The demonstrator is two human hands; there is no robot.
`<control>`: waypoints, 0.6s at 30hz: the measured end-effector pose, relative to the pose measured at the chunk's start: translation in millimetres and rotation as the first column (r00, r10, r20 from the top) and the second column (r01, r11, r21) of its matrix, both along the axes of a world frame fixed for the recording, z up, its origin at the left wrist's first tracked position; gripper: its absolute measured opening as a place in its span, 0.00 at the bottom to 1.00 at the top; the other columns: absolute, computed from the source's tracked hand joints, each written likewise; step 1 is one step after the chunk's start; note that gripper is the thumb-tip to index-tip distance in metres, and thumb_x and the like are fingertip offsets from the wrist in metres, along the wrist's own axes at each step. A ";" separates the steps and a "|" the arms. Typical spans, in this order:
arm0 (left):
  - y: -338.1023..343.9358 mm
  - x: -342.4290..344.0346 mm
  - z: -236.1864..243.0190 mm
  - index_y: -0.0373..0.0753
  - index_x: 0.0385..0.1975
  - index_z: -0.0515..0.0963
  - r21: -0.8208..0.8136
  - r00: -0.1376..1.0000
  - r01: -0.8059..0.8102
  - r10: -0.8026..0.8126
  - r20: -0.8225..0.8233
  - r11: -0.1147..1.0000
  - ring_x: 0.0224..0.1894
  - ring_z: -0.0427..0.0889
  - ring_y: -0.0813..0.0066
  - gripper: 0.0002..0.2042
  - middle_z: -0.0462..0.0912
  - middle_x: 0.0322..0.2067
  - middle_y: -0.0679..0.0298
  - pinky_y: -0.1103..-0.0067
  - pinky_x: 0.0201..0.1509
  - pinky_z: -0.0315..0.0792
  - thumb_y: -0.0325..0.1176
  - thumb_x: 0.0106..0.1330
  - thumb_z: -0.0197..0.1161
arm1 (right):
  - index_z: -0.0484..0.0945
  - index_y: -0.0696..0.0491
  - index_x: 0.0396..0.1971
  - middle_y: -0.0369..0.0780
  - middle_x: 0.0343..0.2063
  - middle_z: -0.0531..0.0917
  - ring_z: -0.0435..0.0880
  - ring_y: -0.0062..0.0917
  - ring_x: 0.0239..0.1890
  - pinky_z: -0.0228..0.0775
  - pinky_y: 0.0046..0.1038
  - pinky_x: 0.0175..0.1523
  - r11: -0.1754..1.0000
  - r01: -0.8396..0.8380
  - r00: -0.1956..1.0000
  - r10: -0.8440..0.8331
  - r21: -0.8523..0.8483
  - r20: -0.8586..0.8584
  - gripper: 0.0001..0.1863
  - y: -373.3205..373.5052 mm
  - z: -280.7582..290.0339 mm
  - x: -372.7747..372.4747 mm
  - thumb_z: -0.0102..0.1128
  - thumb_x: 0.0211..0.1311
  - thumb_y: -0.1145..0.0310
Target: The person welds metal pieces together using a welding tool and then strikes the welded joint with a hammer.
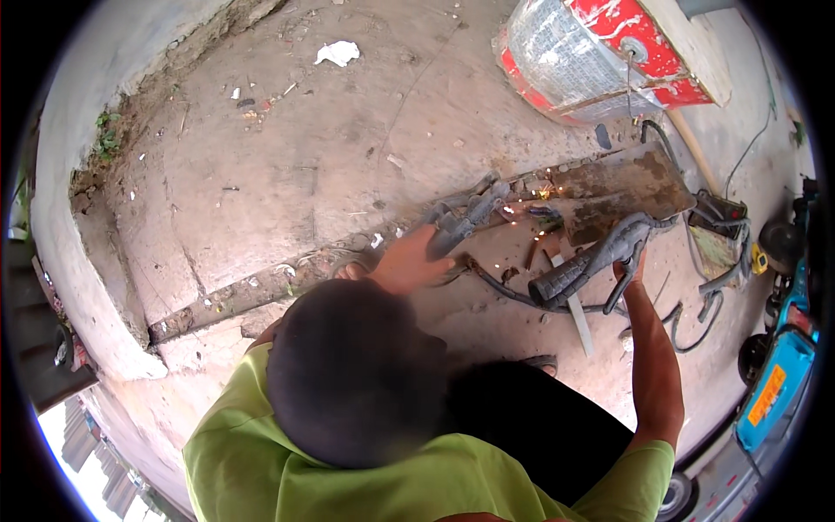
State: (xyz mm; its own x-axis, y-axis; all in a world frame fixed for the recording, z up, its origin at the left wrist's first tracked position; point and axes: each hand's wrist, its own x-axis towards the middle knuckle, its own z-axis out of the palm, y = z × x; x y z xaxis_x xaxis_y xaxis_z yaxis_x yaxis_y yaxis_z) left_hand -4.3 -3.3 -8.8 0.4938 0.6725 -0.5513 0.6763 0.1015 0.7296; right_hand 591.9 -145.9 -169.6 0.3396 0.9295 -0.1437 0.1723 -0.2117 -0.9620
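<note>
A co-worker in a green shirt [348, 470] crouches below me, head [348, 370] toward the metal pieces. Their left hand [409, 261] is on a grey tool [465, 217]; their right hand [633, 265] grips a dark, tube-shaped tool [574, 268] with a cable. Small bright specks, like sparks, show by a stained metal plate [639, 178]. A flat metal bar [576, 322] lies under the dark tool. A strip of skin [474, 517] shows at the lower edge; I cannot tell whose. Neither of my hands is recognisable in view.
A red-and-white bucket [574, 61] stands at upper right beside a wooden handle [696, 148]. Hoses [696, 339] and a yellow tape measure [758, 261] lie right. A blue vehicle [774, 383] is at far right, a low concrete ledge [113, 270] at left, white scrap [337, 52] above.
</note>
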 end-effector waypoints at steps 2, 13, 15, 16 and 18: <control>0.1 -3.0 0.1 0.33 0.64 0.69 0.007 1.000 -0.009 0.009 0.000 1.000 0.54 0.83 0.47 0.33 0.82 0.52 0.43 0.61 0.56 0.77 0.50 0.66 0.68 | 0.76 0.50 0.58 0.37 0.50 0.84 0.82 0.25 0.52 0.77 0.28 0.60 0.996 0.086 0.952 -0.085 -0.010 -0.295 0.17 -11.6 -28.3 23.2 0.56 0.77 0.59; -3.0 -2.0 16.0 0.34 0.66 0.70 0.031 1.000 0.000 -0.001 0.019 1.000 0.57 0.82 0.48 0.33 0.80 0.56 0.44 0.63 0.60 0.76 0.45 0.66 0.71 | 0.77 0.52 0.56 0.38 0.51 0.84 0.82 0.29 0.54 0.74 0.31 0.61 0.936 0.008 0.532 0.294 -0.352 0.794 0.17 -40.1 -68.4 64.4 0.51 0.78 0.58; -5.9 -7.0 14.6 0.34 0.66 0.70 0.041 1.000 -0.019 0.018 0.026 0.999 0.58 0.82 0.48 0.33 0.80 0.57 0.45 0.64 0.61 0.76 0.45 0.65 0.71 | 0.78 0.52 0.55 0.38 0.50 0.85 0.82 0.30 0.53 0.75 0.32 0.60 0.928 -0.001 0.524 0.318 -0.373 0.790 0.17 -32.5 -68.0 54.6 0.52 0.78 0.58; -4.3 -2.1 11.9 0.34 0.66 0.70 0.047 0.999 -0.019 0.017 0.045 0.999 0.58 0.82 0.48 0.33 0.80 0.57 0.45 0.64 0.61 0.76 0.44 0.65 0.71 | 0.78 0.52 0.55 0.38 0.50 0.85 0.83 0.30 0.52 0.75 0.33 0.59 0.927 0.012 0.516 0.315 -0.374 0.797 0.17 -33.9 -58.4 55.7 0.52 0.78 0.57; -2.6 7.9 7.9 0.34 0.66 0.70 0.068 0.995 -0.016 0.009 0.101 0.998 0.59 0.82 0.49 0.33 0.80 0.58 0.45 0.64 0.62 0.75 0.44 0.65 0.72 | 0.79 0.52 0.54 0.37 0.49 0.85 0.84 0.30 0.51 0.76 0.33 0.59 0.928 0.036 0.494 0.306 -0.370 0.814 0.17 -37.9 -35.3 58.1 0.53 0.77 0.57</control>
State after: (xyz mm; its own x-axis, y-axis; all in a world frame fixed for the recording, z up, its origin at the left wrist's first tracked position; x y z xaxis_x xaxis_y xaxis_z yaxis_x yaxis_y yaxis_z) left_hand 3.7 -5.9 -0.8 0.5356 0.7138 -0.4512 0.5978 0.0568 0.7996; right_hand 650.1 -183.8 -204.9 0.3262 0.9361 -0.1320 0.9133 -0.3480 -0.2114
